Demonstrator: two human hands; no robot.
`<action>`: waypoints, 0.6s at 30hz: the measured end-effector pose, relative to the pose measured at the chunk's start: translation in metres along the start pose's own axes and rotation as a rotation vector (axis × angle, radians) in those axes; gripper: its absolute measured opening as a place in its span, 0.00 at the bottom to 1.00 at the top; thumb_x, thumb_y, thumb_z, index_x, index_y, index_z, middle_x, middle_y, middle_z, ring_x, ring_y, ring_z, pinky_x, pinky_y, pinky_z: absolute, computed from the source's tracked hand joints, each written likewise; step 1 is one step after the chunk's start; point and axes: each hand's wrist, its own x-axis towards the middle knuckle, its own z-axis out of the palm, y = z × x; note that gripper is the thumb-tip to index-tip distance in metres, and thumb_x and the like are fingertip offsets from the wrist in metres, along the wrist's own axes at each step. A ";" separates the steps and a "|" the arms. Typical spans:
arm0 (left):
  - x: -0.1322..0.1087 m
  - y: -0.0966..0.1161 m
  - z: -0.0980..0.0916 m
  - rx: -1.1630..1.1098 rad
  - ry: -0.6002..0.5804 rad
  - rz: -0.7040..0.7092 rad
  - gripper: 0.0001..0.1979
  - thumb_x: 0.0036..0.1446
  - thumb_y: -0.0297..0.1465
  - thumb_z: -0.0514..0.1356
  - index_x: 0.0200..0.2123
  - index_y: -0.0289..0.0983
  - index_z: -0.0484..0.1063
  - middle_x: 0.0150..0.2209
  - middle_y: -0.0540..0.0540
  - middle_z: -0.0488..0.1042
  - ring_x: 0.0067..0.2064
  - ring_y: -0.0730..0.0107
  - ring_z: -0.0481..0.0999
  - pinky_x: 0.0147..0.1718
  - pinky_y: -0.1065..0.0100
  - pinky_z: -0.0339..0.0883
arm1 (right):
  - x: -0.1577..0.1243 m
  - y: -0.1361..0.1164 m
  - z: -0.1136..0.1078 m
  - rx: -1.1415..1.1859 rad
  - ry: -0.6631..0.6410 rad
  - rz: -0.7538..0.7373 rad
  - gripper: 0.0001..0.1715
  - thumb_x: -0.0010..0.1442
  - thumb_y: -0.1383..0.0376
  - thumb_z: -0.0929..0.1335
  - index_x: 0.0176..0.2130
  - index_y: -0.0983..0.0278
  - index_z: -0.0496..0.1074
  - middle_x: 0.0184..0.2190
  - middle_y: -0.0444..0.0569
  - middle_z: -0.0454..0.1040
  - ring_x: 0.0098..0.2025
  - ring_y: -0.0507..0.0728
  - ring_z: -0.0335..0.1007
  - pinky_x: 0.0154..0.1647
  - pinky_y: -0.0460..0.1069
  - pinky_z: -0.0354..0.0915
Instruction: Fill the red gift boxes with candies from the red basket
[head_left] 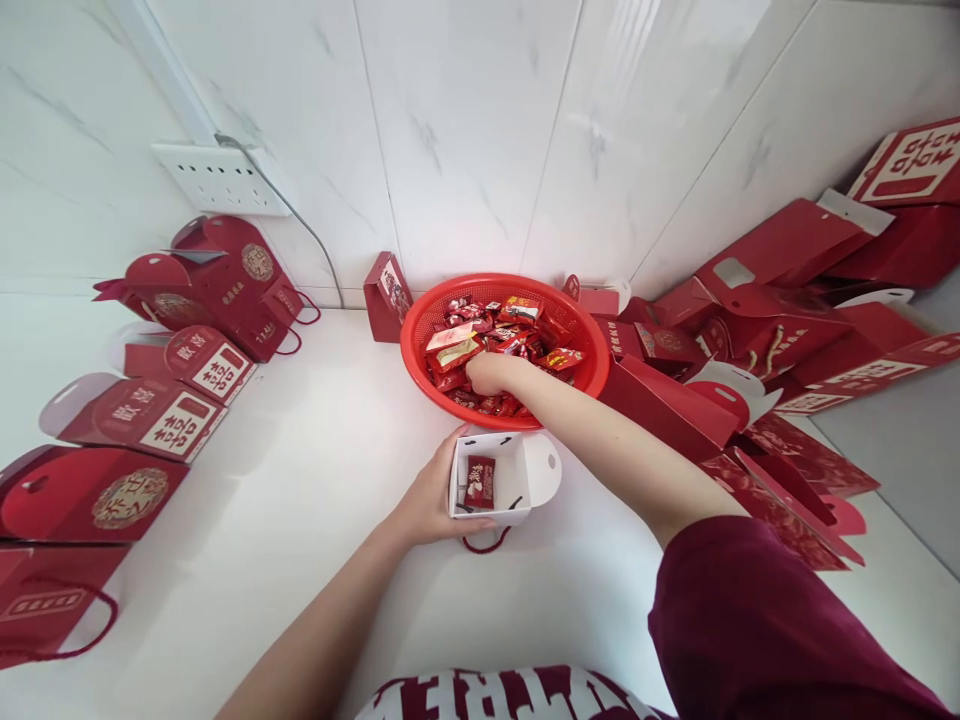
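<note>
My left hand (431, 497) grips a small gift box (511, 470) from its left side, fingers behind and thumb along the front. The box stands open with a white inside, a rounded flap out to the right and a dark red cord handle hanging at the front. One red wrapped packet (480, 481) lies in it. Just beyond the box, a red plastic basket (602, 352) holds many wrapped sweets (519, 312). My right hand (491, 373) reaches down into these sweets; its fingers are hidden, so I cannot see what they hold.
Several red gift boxes (124, 495) stand in a row along the left. A jumble of red boxes (780, 320) fills the right side against the wall. One small red box (387, 297) stands left of the basket. A white socket strip (217, 180) with a cable is on the wall.
</note>
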 end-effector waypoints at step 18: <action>0.002 0.005 -0.001 -0.039 -0.008 -0.011 0.62 0.43 0.41 0.74 0.71 0.45 0.37 0.68 0.36 0.54 0.67 0.40 0.60 0.63 0.44 0.59 | 0.002 0.006 0.002 0.136 -0.415 0.085 0.27 0.58 0.46 0.68 0.30 0.68 0.77 0.25 0.53 0.74 0.26 0.58 0.72 0.29 0.51 0.69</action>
